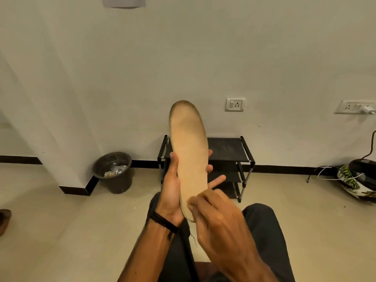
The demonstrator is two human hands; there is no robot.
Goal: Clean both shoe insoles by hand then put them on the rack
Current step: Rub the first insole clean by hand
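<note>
Shoe rack (247, 151) sits empty by wall, just behind the tan insole (188, 151), held upright w/ left hand (172, 186) wrapped round its edges. Right hand (211, 208) pinches at heel end; pick debris gently, keep left grip firm, don't bend it.

So the insole (188, 151) is a tan, foam-looking one, held up on end with the toe pointing at the ceiling and the heel down low. The flat face is turned toward the camera, and the toe area looks a bit darker and grubby. The heel edge looks a little frayed. Only one insole shows. The rack (240, 157) sits behind it against the wall: a small black frame with dark fabric shelves in tiers, standing on the floor.
</note>
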